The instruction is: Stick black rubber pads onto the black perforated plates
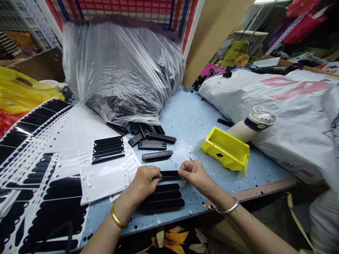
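My left hand (144,181) and my right hand (192,173) pinch the two ends of one narrow black strip (170,174), fingers closed, near the front edge of the blue speckled table (190,120). Just below the strip lies a black piece with long rounded slots (162,197), partly under my left hand. Beyond my hands lie a black perforated strip (157,155) and a small pile of black comb-like parts (148,135). A white sheet with black oval stickers (108,150) lies to the left of my left hand.
A big clear plastic bag (122,67) of black parts fills the table's back. Peeled black-and-white sticker sheets (31,148) cover the left. A yellow plastic bin (226,151), a white bottle (250,126) and a large white sack (291,116) lie to the right. A yellow bag (21,90) lies far left.
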`<state>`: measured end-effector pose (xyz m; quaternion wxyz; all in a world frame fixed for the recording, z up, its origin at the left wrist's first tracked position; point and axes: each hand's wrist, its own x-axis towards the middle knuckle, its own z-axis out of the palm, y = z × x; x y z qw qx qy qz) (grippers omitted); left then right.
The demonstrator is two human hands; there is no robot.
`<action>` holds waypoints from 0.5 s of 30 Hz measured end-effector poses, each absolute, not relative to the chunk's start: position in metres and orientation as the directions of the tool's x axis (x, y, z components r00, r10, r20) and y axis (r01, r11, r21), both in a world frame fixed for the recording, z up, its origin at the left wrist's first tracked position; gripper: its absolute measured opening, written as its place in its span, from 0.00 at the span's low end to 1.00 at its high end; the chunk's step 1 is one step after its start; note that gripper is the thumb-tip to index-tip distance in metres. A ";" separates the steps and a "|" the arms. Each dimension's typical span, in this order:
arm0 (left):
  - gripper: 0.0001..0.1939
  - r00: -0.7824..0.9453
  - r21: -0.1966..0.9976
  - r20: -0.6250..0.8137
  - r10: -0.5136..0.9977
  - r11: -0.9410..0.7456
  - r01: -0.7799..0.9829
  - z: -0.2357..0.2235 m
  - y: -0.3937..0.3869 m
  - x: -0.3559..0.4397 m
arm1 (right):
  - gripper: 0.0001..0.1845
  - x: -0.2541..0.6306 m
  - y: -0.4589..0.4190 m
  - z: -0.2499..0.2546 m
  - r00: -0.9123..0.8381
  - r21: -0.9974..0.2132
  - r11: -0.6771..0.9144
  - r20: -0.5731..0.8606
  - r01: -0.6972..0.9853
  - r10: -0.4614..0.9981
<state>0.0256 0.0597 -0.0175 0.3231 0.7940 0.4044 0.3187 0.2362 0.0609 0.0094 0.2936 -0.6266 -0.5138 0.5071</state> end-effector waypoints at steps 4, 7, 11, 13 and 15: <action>0.10 0.467 0.766 0.243 0.850 -0.463 0.446 -0.016 0.060 0.025 | 0.08 0.238 0.063 0.003 -0.043 -0.873 -0.280 -0.323 0.399 0.945; 0.10 0.464 0.767 0.243 0.852 -0.462 0.445 -0.016 0.059 0.025 | 0.07 0.238 0.064 0.003 -0.051 -0.854 -0.247 -0.302 0.458 0.952; 0.10 0.461 0.770 0.245 0.853 -0.460 0.443 -0.017 0.059 0.025 | 0.06 0.238 0.065 0.002 -0.056 -0.814 -0.186 -0.258 0.550 0.965; 0.10 0.461 0.769 0.245 0.853 -0.460 0.443 -0.018 0.059 0.025 | 0.06 0.237 0.065 0.001 -0.053 -0.789 -0.152 -0.227 0.595 0.972; 0.10 0.462 0.767 0.239 0.854 -0.458 0.450 -0.018 0.059 0.025 | 0.07 0.236 0.065 0.001 -0.054 -0.762 -0.119 -0.197 0.636 0.979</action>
